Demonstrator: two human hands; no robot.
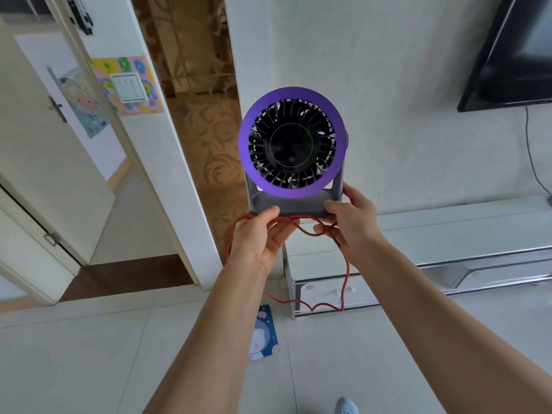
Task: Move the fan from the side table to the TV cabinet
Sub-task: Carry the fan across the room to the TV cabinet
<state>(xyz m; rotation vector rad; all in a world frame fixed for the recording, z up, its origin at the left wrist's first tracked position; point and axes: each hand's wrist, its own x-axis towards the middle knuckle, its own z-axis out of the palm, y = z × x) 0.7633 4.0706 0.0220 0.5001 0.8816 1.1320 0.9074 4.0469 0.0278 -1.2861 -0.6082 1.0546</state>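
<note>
- Left hand (259, 234) is curled around the front left corner of the fan's grey base, thumb on top, fingers tucked underneath, with a loop of red cable caught across the palm.
- Right hand (351, 223) does the same on the right corner: thumb over the top edge, fingers wrapped below, and it's got some cable bunched in there too.
- So the desk fan (292, 141), purple ring and black grille, is up in the air between both hands, upright, face toward the camera, resting on nothing.
- The red power cable (346, 276) hangs down in loose loops from the base, dangling in front of a small white drawer unit (325, 286). Can't see where its free end goes.
- The long white TV cabinet (466, 225) runs along the wall to the right, under the wall-mounted TV (513, 55), and the fan is near its left end.
- I'd call this the carry step, pickup clearly done, set-down not yet.
- Next move probably needs a swing to the right and a level lowering onto the cabinet top. I'd watch that dangling cable so it doesn't snag on the drawer unit or end up pinned under the base.
</note>
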